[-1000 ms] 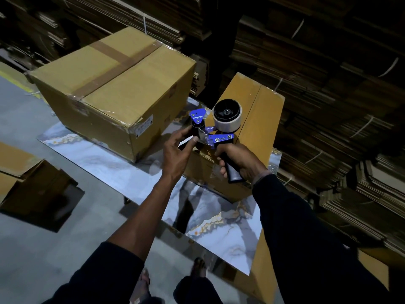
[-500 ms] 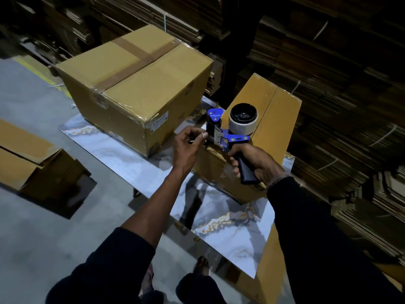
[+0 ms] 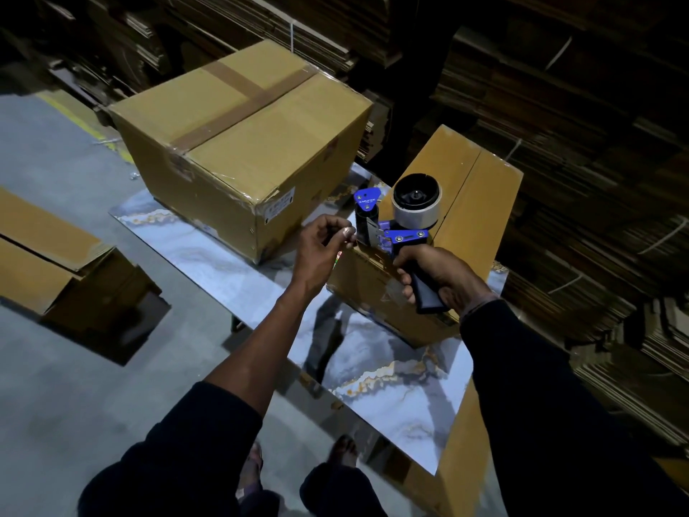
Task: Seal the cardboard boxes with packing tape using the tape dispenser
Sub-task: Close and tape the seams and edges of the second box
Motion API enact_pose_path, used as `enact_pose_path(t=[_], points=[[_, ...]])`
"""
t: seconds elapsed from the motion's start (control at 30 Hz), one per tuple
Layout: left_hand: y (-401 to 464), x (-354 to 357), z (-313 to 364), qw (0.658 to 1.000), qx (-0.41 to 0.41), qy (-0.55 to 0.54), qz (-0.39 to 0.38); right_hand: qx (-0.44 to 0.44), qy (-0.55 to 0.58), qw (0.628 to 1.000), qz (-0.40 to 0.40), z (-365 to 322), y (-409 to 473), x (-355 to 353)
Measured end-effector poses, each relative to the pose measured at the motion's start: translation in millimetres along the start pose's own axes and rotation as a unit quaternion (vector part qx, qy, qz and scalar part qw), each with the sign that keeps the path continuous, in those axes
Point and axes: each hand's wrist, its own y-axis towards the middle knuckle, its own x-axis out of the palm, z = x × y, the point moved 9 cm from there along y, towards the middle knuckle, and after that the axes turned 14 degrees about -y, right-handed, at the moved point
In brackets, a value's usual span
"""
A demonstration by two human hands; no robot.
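Right hand [image 3: 443, 272] grips tape dispenser [image 3: 400, 225] — left hand [image 3: 320, 244] pinches tape; marbled table [image 3: 391, 375], stacked cardboard [image 3: 581, 117].

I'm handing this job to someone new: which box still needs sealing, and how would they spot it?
Start at the marble-patterned table. Two cardboard boxes stand on it: the sealed box on the left and the unsealed box on the right, behind the tape dispenser that the hands hold. The right one shows a bare centre seam on top, while its larger neighbour already carries crossed brown tape strips.

Open tabletop [image 3: 238, 263] between taped box [image 3: 242, 143] and unsealed box [image 3: 466, 203]
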Motion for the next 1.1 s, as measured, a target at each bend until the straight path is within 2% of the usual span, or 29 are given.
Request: enact_pose_path(t=[0.3, 0.53, 0.87, 1.1], points=[[9, -12, 4, 0.997, -0.01, 0.041, -0.06, -0.005, -0.004, 1.0, 0.012, -5, 3, -14], [11, -15, 0, 0.997, -0.033, 0.037, -0.056, 0.01, 0.001, 1.0, 0.012, -7, 1, -11], [14, -11, 10, 0.994, -0.002, 0.078, -0.077, 0.01, -0.004, 1.0, 0.025, -10, -1, -9], [16, -10, 10, 0.989, 0.024, 0.113, -0.089, -0.053, -0.056, 0.99, 0.12, -21, -4, -21]])
